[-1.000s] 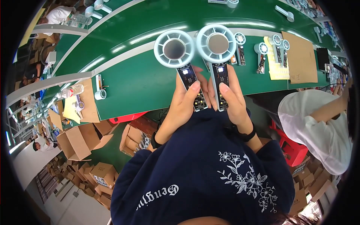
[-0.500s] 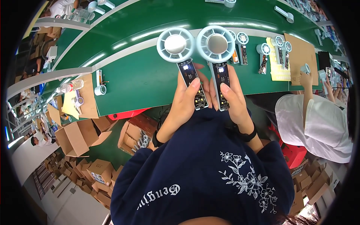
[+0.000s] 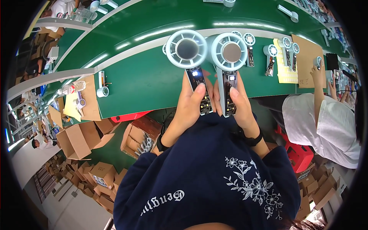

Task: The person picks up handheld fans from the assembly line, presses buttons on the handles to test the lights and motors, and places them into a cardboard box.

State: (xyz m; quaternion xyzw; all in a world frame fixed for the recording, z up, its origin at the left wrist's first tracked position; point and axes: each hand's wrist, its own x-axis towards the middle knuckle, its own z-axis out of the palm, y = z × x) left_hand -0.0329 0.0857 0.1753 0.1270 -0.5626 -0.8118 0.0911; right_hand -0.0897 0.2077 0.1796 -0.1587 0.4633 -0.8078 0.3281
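Note:
In my left hand [image 3: 189, 102] is a light-blue handheld fan [image 3: 187, 50], held upright by its uncovered handle. A black circuit board with a glowing white light shows there, and my thumb presses on the board. A second handheld fan [image 3: 232, 52] of the same kind is gripped in my right hand [image 3: 241, 104], my thumb on its board, which is also lit. The two fans are side by side over the bench's near edge, their round heads close together. Each head has a spoked ring around a dark, shiny disc. The fingers behind the handles are partly hidden.
The green bench [image 3: 142, 82] carries several more fans at right, some on a yellow sheet [image 3: 286, 74] beside a brown cardboard [image 3: 306, 59]. One fan [image 3: 102, 91] lies at left. An open carton [image 3: 78, 140] stands below. At right a person in white [image 3: 318, 122] works.
Both fans have tilted and shifted slightly right and downward, and their discs look darker. Both hands keep hold. The person at right has moved a raised hand.

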